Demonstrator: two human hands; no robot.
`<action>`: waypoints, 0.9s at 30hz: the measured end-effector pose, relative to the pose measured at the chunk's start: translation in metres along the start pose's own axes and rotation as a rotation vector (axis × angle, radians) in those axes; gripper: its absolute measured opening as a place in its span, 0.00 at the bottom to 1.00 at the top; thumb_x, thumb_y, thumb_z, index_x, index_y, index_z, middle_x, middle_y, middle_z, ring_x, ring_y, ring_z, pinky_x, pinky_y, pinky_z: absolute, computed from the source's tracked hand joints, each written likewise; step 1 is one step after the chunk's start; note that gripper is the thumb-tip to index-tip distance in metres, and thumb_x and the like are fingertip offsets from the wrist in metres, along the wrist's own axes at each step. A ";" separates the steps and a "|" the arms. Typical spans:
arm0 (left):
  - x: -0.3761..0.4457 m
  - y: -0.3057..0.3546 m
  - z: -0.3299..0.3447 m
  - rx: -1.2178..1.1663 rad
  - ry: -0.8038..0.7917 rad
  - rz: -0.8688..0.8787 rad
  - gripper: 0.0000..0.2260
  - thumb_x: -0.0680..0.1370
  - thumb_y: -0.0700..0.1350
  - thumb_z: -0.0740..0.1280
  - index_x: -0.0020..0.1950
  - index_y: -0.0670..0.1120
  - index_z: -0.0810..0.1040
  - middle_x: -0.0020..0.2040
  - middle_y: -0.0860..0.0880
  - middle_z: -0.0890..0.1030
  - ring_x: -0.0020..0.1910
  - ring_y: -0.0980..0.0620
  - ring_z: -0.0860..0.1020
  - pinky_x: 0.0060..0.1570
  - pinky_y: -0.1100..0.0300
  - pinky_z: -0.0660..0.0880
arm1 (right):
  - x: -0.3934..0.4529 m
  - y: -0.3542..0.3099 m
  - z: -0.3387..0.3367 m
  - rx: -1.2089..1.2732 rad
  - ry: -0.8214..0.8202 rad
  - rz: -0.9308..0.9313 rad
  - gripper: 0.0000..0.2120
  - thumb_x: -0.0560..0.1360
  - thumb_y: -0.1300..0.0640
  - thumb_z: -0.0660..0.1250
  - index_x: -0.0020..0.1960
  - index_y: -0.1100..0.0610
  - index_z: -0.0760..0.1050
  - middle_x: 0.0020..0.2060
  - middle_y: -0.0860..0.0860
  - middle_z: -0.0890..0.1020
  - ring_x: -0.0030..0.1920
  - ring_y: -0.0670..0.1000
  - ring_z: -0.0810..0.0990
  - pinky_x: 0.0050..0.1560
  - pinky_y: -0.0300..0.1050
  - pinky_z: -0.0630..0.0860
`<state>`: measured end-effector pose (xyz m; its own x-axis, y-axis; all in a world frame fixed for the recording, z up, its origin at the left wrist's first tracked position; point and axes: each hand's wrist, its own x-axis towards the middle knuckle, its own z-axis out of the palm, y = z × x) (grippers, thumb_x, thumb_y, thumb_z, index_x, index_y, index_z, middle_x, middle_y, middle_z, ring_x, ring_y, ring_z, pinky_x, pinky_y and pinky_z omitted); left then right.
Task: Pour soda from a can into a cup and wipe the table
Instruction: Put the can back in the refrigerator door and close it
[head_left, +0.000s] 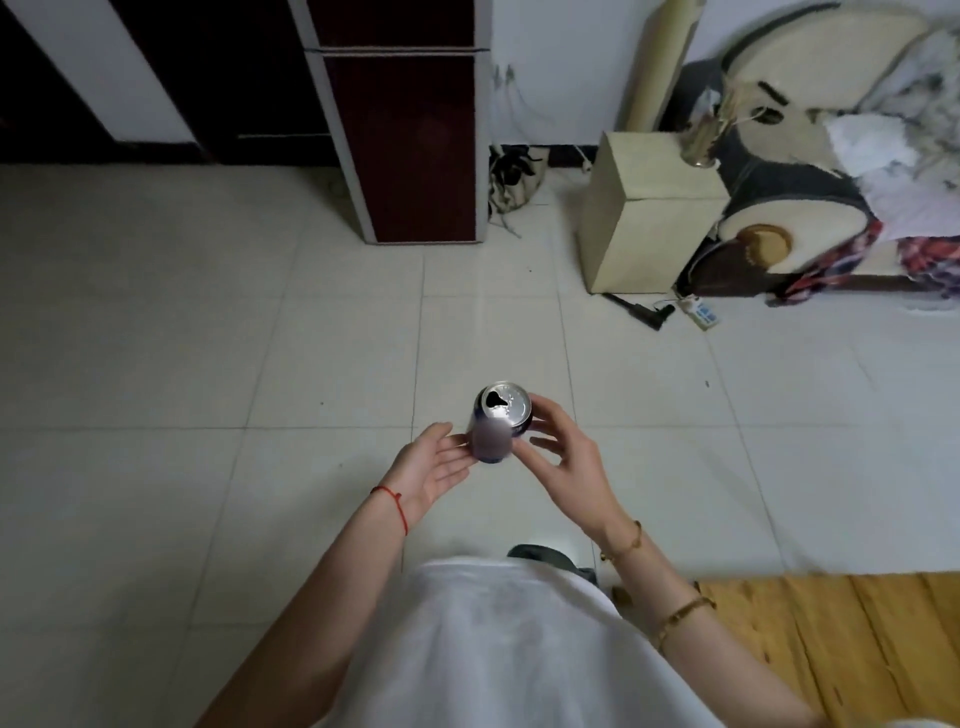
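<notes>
Person stands on a pale tiled floor (322, 332), both forearms raised in front of a white shirt (498, 649). The can (500, 422) is held at mid-scene between the two hands, above the floor, its top tilted slightly toward the viewer; the opening in the silver lid is visible as a dark hole on the far-left part of the top. The can's side label is blurred and unreadable. Left hand (434, 467): palm turned up, fingers fairly straight, fingertips touching the lower left side of the can, not wrapped round it. Right hand (563, 449): fingers curled round the right side of the can, one fingertip at the rim, gripping it. A red string (392, 506) circles the left wrist; gold bracelets (626, 543) sit on the right forearm. At near right, a corner of a wooden table (841, 649) shows, well apart from the can. Far centre: a dark red cabinet (415, 130) with pale edging. Far right: a cream box-shaped stand (644, 223) beside a sofa (810, 171) piled with cloth. A power strip (701, 314) lies on the floor near the stand.
</notes>
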<state>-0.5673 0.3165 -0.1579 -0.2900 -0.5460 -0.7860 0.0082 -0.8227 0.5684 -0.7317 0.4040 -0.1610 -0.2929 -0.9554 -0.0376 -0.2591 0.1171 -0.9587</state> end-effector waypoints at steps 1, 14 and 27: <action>0.003 0.007 -0.007 -0.021 0.010 0.006 0.17 0.82 0.47 0.58 0.63 0.36 0.74 0.64 0.36 0.77 0.64 0.41 0.76 0.66 0.52 0.71 | 0.012 -0.002 0.007 -0.001 -0.025 -0.009 0.22 0.75 0.55 0.73 0.68 0.49 0.72 0.61 0.42 0.80 0.59 0.47 0.81 0.61 0.53 0.78; 0.089 0.148 -0.060 -0.233 0.139 0.086 0.22 0.82 0.50 0.60 0.68 0.35 0.72 0.64 0.36 0.77 0.61 0.42 0.78 0.65 0.51 0.73 | 0.212 -0.029 0.072 -0.015 -0.249 -0.117 0.24 0.74 0.52 0.74 0.68 0.47 0.72 0.62 0.41 0.80 0.59 0.46 0.81 0.60 0.53 0.79; 0.177 0.316 -0.084 -0.396 0.256 0.154 0.21 0.82 0.51 0.58 0.65 0.35 0.75 0.63 0.37 0.78 0.61 0.42 0.78 0.65 0.51 0.73 | 0.427 -0.078 0.119 -0.020 -0.415 -0.184 0.25 0.74 0.52 0.73 0.69 0.50 0.72 0.62 0.43 0.79 0.58 0.48 0.80 0.60 0.52 0.79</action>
<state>-0.5357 -0.0533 -0.1384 -0.0124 -0.6466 -0.7627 0.4096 -0.6991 0.5860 -0.7270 -0.0449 -0.1362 0.1528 -0.9881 0.0191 -0.2908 -0.0634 -0.9547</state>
